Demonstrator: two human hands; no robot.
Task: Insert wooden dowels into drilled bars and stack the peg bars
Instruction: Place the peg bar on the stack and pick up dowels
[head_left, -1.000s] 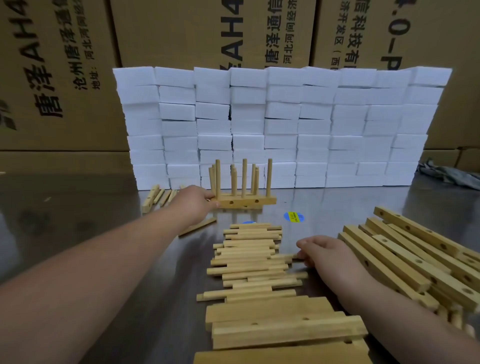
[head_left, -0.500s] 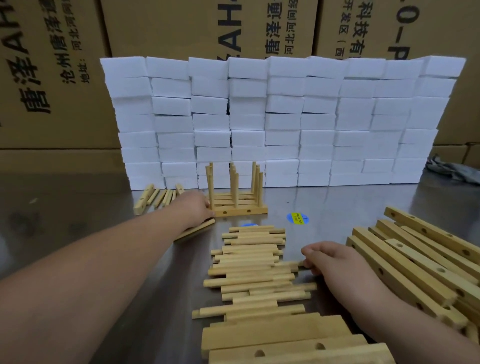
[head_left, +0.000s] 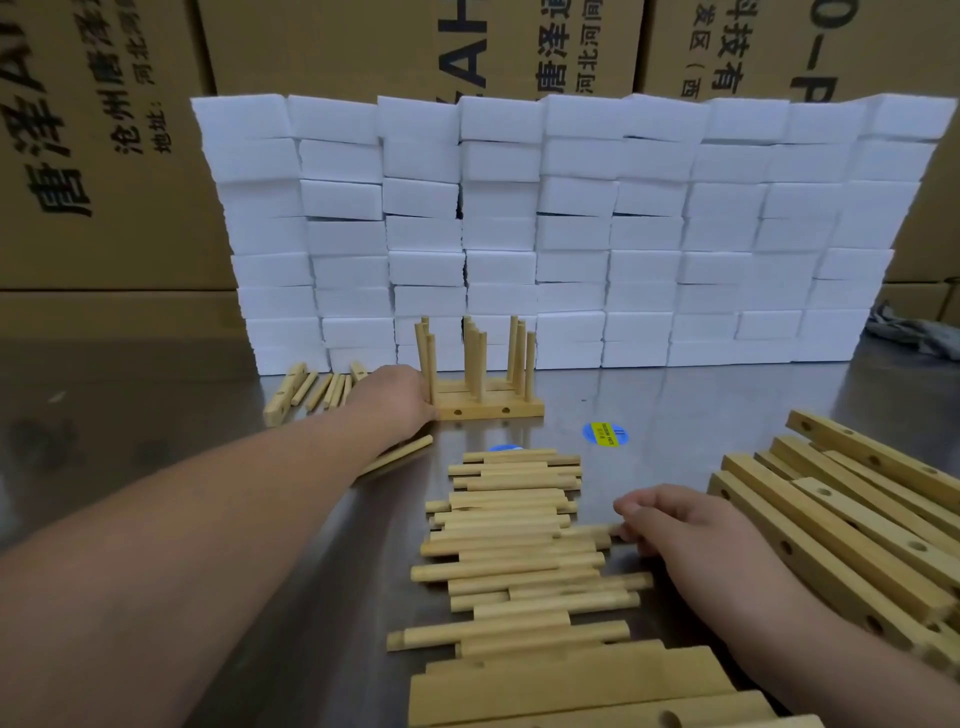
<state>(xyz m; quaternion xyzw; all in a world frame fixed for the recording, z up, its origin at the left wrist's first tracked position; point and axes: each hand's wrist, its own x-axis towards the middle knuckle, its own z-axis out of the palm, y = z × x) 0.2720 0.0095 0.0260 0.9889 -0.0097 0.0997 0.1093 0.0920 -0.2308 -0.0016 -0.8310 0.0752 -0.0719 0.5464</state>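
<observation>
Dowels (head_left: 326, 388), a small loose group, lie at the far left of the steel worktop (head_left: 156, 415), just beside a lone drilled bar (head_left: 281, 397). To their right the left hand (head_left: 400, 395) touches the left end of the peg bars (head_left: 488, 408); its fingers are hidden behind the back of the hand, so their state cannot be told. The peg bars stand close together on the worktop, pegs upright, in front of a wall of white foam blocks (head_left: 571, 234). A single dowel (head_left: 402, 453) lies partly under the left forearm. At the centre, a dowel pile (head_left: 511, 512) lies with its pieces running crosswise, and flat bars (head_left: 571, 686) lie at the near edge below it. A blue and yellow sticker (head_left: 605, 433) sits on the worktop beyond the pile. The right hand (head_left: 691, 530) rests at the right of the pile, fingers (head_left: 631, 522) curled and closed on the right end of a gripped dowel (head_left: 592, 531). At the far right lies a bar heap (head_left: 841, 525) of drilled bars, holes visible. Cardboard boxes (head_left: 363, 47) stand behind the foam blocks; a grey cloth (head_left: 914, 332) lies at the right rear.
</observation>
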